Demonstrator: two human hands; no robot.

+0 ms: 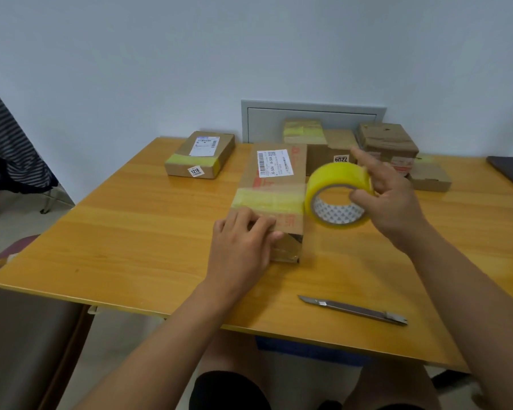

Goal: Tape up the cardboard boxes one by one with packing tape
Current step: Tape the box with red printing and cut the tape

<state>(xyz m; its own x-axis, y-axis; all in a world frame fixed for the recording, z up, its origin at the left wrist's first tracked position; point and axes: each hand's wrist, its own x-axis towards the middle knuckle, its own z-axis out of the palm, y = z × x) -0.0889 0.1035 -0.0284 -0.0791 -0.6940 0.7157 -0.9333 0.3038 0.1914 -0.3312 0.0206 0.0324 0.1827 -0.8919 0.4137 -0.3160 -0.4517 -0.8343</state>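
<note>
Left hand (243, 241) flat on box (274, 184) near end; right hand (388, 196) grips tape roll (336, 193) beside box's right edge.

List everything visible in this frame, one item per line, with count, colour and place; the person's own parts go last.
table: one, yellow wood, fills the middle
long box: one, brown, yellow tape band across it, table centre
flat box: one, brown, taped, label 1218, far left
box pile: several, brown, exact count unclear, far right
tape roll: one, yellow, right of the long box
utility knife: one, grey metal, near table edge
dark flat object: one, black, right table edge
wall panel: one, grey, behind the boxes
striped fabric: one, dark and light, far left
left hand: presses the long box's near end
right hand: grips the tape roll
</note>
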